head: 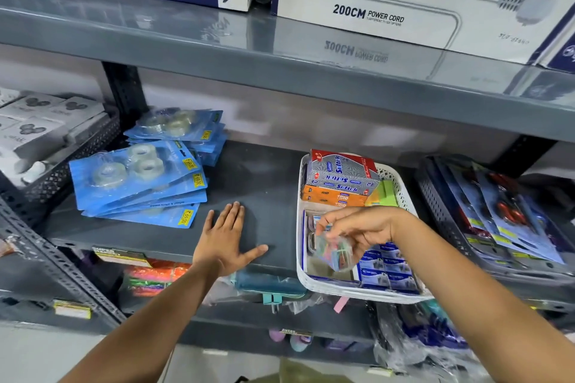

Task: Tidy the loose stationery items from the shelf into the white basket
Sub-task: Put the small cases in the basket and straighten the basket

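Note:
The white basket [401, 193] stands on the grey shelf [264, 183] at centre right. It holds boxed pens, an orange box, green sticky notes and several small blue boxes. My right hand [361, 228] hovers over the basket's front half, fingers pinched on a small clear packet of coloured stationery [334, 253], blurred. My left hand [225, 239] lies flat and open on the bare shelf, left of the basket. A pile of blue tape packs [140, 183] lies on the shelf further left.
A dark mesh basket [62, 171] with white boxes sits at the far left. Another dark basket [435, 196] with carded scissors stands right of the white one. Large boxes [389, 0] fill the shelf above. Lower shelves hold colourful items and plastic bags.

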Motion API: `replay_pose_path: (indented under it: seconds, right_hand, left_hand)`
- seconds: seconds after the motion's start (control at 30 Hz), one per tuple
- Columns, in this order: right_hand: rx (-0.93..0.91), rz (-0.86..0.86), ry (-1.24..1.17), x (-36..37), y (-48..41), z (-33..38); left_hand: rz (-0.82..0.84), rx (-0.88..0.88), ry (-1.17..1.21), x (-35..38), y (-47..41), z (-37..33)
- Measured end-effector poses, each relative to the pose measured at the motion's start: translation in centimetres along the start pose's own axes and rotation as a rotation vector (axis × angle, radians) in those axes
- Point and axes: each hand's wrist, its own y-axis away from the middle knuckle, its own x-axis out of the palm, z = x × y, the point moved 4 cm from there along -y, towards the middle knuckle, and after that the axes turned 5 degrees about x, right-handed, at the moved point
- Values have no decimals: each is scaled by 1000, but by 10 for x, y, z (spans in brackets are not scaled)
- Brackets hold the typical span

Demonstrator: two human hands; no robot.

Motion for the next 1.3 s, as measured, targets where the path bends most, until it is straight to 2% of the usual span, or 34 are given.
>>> replay_pose_path:
  seconds: [0.17,0.3,0.37,0.6,0.73,0.93,1.1,1.23,1.3]
  right_hand:
    - [185,-250,-80,-4,-10,-28]
    - [231,-553,129,-7,-18,-42]
    - [234,-630,219,-6,-18,-42]
    - [215,-658,451,-9,-14,-37]
    - [106,-576,588,-11,-14,-38]
    - [-74,-464,655,-6,-7,-38]
    - [-156,-535,732,-8,-5,-39]
    - [-126,-524,805,-5,0,-35]
    - [-105,-581,898,1,-4,-34]
  left_hand:
    - [-2,4,2,0,1,0]
    - [8,5,4,0,1,0]
    - [10,3,0,1,0,0]
    - [19,1,-13,1,0,1]
    - [17,2,-12,2,0,1]
    - [15,0,-19,1,-1,1]
    - [30,-9,-28,0,-1,1]
    - [34,-11,-35,-1,0,0]
    - [36,-12,-30,-2,0,0]
